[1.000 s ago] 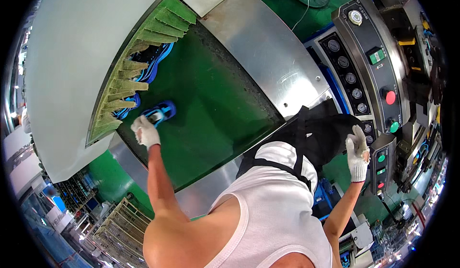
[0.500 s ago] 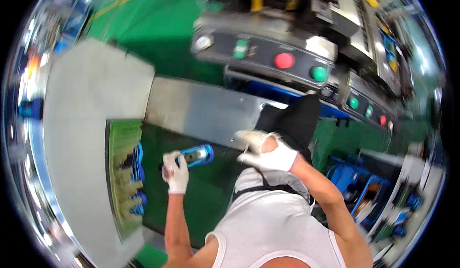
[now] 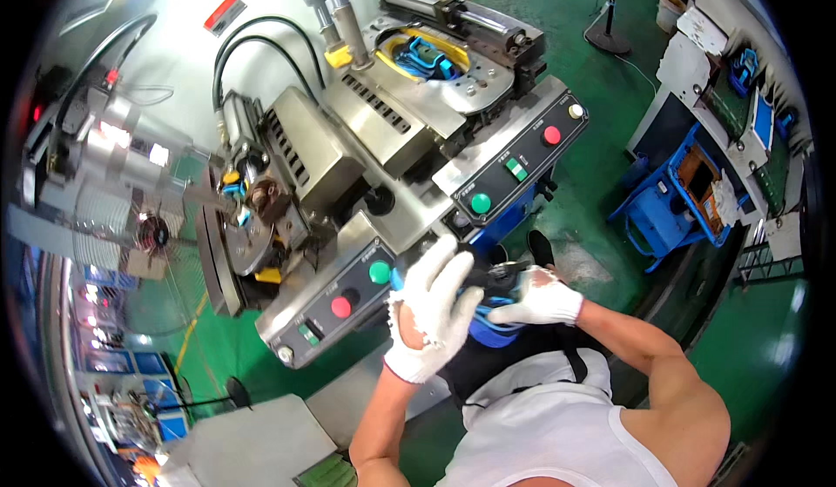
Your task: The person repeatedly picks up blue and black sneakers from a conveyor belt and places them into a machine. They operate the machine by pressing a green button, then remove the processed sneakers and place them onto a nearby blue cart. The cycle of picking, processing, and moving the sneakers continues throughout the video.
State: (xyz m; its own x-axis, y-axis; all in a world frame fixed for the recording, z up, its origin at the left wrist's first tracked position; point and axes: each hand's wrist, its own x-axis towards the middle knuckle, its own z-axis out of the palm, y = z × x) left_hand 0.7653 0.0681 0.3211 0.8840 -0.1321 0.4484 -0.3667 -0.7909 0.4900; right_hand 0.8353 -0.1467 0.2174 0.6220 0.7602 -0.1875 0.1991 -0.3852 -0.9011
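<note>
My left hand [image 3: 431, 308], in a white glove with bare skin showing at one spot, has its fingers stretched out, slightly apart. It lies over the left part of a black and blue piece [image 3: 499, 302], whose exact kind I cannot make out. My right hand [image 3: 544, 300], gloved too, is closed on the right side of that piece, thumb over its blue strands. Just beyond both hands stands a metal machine with two control panels. The left panel [image 3: 326, 313] and right panel [image 3: 514, 169] carry red and green buttons.
A similar blue and black piece [image 3: 425, 56] sits in the machine's yellow-lined fixture [image 3: 470, 56]. A blue cart [image 3: 657, 213] stands to the right, beside a bench with blue pieces. A grey panel [image 3: 252, 443] is at lower left; a large fan [image 3: 152, 235] stands further off.
My view has swung from the grey panel to the machine. The blue piece held at left came to my front; my right hand, earlier without it, now grips a black and blue piece.
</note>
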